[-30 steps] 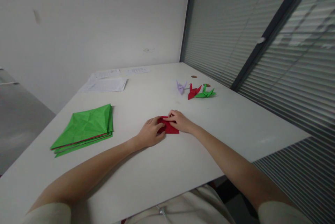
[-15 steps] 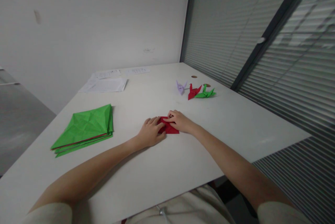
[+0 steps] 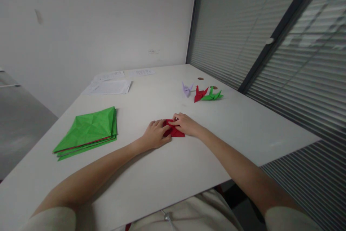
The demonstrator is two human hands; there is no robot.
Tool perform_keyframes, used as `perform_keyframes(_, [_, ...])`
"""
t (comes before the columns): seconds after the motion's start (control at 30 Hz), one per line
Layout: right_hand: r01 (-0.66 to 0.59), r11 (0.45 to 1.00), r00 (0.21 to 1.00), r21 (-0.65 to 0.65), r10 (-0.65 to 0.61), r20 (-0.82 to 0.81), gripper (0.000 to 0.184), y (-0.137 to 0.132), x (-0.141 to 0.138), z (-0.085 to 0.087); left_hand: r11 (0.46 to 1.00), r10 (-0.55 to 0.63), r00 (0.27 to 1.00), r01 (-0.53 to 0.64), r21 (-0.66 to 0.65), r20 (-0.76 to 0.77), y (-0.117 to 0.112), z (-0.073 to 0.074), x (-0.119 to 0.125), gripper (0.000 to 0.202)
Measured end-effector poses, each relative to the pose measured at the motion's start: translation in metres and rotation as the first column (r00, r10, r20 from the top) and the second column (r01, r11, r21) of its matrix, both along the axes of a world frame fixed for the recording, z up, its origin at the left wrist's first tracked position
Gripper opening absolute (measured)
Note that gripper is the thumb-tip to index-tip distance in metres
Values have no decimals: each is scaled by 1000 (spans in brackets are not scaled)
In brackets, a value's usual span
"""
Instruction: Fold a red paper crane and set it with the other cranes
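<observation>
Left hand (image 3: pixel 155 135) and right hand (image 3: pixel 187 124) touching red folded paper (image 3: pixel 177 133), both grips unclear, white table (image 3: pixel 162 177) beneath

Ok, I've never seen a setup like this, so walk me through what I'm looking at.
There is no machine here: a person works with two bare hands. The view comes from a camera worn on that person's head, looking forward and down, so their own arms reach away from you.

The left hand and right hand both rest on a small folded red paper on the white table; whether they pinch or press it is hard to tell.

To the left lies a mostly green paper stack, with printed sheets beyond. Farther back, to the right, sit three folded paper birds: purple, red and green.
</observation>
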State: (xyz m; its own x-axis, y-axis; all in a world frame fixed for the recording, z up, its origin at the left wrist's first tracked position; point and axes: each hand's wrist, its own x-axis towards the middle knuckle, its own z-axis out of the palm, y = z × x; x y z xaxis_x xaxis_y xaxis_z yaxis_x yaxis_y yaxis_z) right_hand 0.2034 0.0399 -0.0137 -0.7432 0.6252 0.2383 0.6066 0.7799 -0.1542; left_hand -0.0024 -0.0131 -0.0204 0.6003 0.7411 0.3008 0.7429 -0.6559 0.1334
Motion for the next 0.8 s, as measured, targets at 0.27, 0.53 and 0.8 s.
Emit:
perform_keyframes(0.27, [5,1000,999,12,-5,32,25,0,-1,1,999,-26,1000,26,18,-2,3,0,-2,34])
perform_keyframes(0.53, [-2,1000,997,-9,3,77,29,-5,1,7,998,-17,996,22,58,-92,6,1,-4,37])
perform_keyframes(0.8, [17,997,995,-79,-9,102,27,-14,5,18,997,-18,995,25,72,-94,5,2,-3,35])
